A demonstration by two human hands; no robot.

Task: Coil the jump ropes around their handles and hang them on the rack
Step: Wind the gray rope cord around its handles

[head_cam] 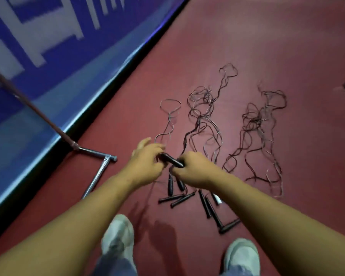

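The black handle (171, 160) slants between the hands, its lower-right end gripped by the right hand (195, 170), its upper-left end at the left hand (145, 165), whose blurry fingers (157, 146) may or may not hold it.

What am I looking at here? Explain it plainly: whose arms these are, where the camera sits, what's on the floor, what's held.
There is no machine: these are a person's bare arms, filmed by one wide-angle camera worn on the head, looking forward and down. That is why the white shoes show at the bottom. The left hand and right hand grip one black handle, each at one end; the left is blurred. Below them more handles lie on the red floor, their thin cords trailing away in loose tangles. At left is a metal frame, probably the rack's foot, beside a blue wall.
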